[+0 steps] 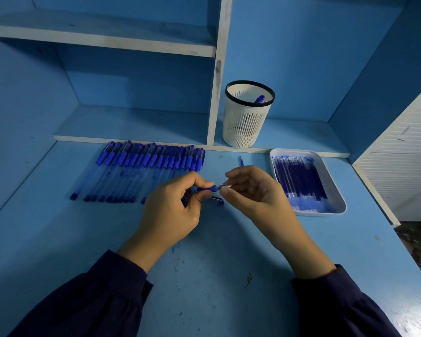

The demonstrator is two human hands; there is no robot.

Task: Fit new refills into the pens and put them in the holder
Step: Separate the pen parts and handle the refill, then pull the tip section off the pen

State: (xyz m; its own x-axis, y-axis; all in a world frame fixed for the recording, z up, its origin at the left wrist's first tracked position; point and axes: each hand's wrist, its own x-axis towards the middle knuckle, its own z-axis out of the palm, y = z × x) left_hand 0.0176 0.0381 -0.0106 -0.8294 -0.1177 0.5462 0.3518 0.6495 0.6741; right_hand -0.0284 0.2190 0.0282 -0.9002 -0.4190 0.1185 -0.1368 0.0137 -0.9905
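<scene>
Between my two hands, just above the desk, the pen (206,189) lies level, its long axis running left to right. My left hand (173,210) grips the blue section, fingers curled round it. My right hand (250,193) pinches the pen's thin projecting tip between thumb and forefinger. Most of the barrel is hidden in my left palm. The holder (249,117) stands well beyond my right hand, the nearer one, with one pen inside.
</scene>
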